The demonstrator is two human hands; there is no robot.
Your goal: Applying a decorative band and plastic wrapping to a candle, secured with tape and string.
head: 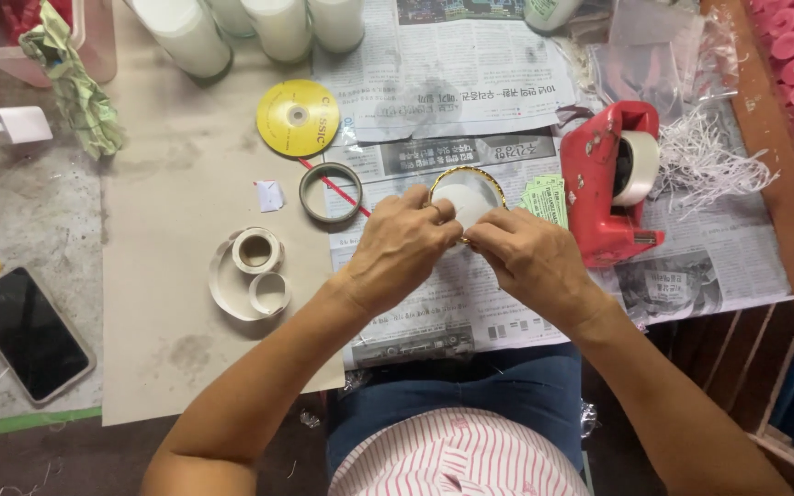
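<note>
Left hand and right hand meeting at centre over the newspaper-covered tabletop, fingers pinched on a gold-rimmed white round candle. Just right, pale green paper labels and a red plastic tape dispenser. Left, a grey ring, coiled white tape, yellow disc.

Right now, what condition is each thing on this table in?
Left hand: fingers pinched on the gold-rimmed ring.
Right hand: fingertips pressed at the ring's lower edge.
Gold-rimmed ring: held over the newspaper, partly hidden by the fingers.
Tape dispenser: red, loaded with a roll.
Phone: screen dark, cable attached.
Yellow disc: lying flat.
Grey ring: lying flat, untouched.
Tape rolls: nearly used up.
</note>
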